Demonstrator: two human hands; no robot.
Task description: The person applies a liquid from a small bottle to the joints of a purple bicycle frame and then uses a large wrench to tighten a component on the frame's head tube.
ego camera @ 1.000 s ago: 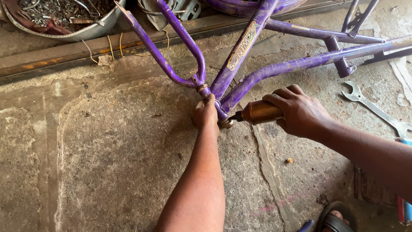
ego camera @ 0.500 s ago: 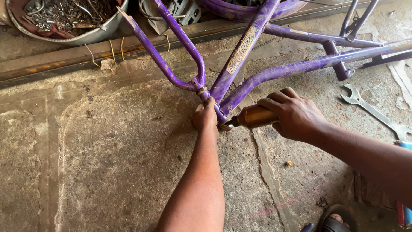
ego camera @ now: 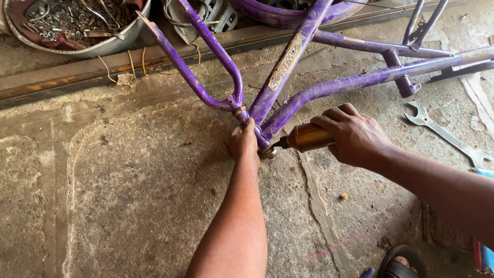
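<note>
1. My left hand [ego camera: 244, 140] is clenched around the bottom joint of the purple bicycle frame [ego camera: 288, 67], which lies on the concrete floor [ego camera: 128, 195].
2. My right hand [ego camera: 355, 135] grips an amber-handled tool [ego camera: 303, 138], its tip at the joint, just beside the left hand.
3. A spanner [ego camera: 445, 135] lies beyond the right hand.
4. A metal bowl of scrap parts [ego camera: 77, 25] sits well past the left hand.

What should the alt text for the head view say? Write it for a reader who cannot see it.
A person's left hand presses on the joint of a purple bicycle frame lying on a concrete floor, while the right hand holds a brown-handled tool to that joint. A wrench lies at right, and a metal bowl of small parts sits at top left.
</note>
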